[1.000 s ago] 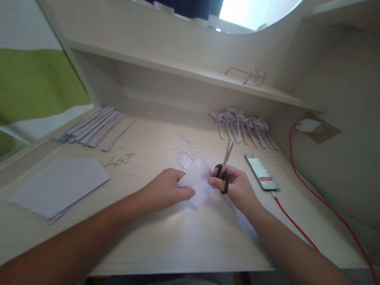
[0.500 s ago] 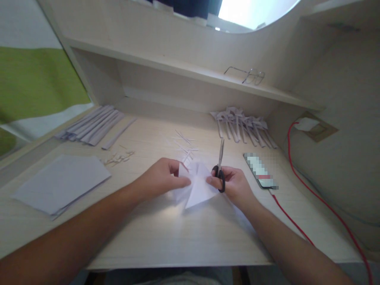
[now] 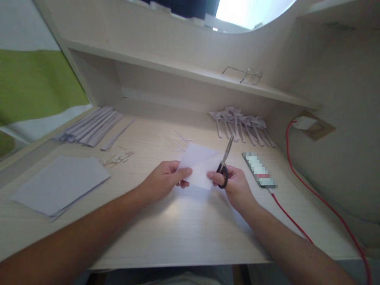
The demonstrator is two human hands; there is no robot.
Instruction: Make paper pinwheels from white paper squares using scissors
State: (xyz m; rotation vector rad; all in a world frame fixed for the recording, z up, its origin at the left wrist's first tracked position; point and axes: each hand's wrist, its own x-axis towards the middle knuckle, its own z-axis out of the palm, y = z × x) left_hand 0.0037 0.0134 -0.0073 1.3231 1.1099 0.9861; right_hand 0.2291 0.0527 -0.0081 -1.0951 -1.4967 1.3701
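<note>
A small white piece of paper (image 3: 198, 168) is stretched between my two hands above the desk. My left hand (image 3: 166, 178) pinches its left edge, thumb on top. With thumb and fingers, my right hand (image 3: 234, 184) grips the paper's right side and also carries black-handled scissors (image 3: 225, 164), whose blades point up and away. A slit or crease seems to run in from the paper's upper right edge. Behind the paper lie several thin white paper strips (image 3: 181, 137), partly covered by it.
To the left are stacked sheets (image 3: 65, 184), rolled paper sticks (image 3: 92, 124) and small cotton-swab-like pieces (image 3: 118, 158). Several paper pinwheels (image 3: 237, 120) lie at the back right. A phone (image 3: 259, 170) with a red cable (image 3: 292, 217) lies at right; glasses (image 3: 251, 76) rest on the shelf.
The paper has gone from flared, separated flaps to a flatter square tilted toward the far side. The scissors have swung a little to the right in my right hand.
</note>
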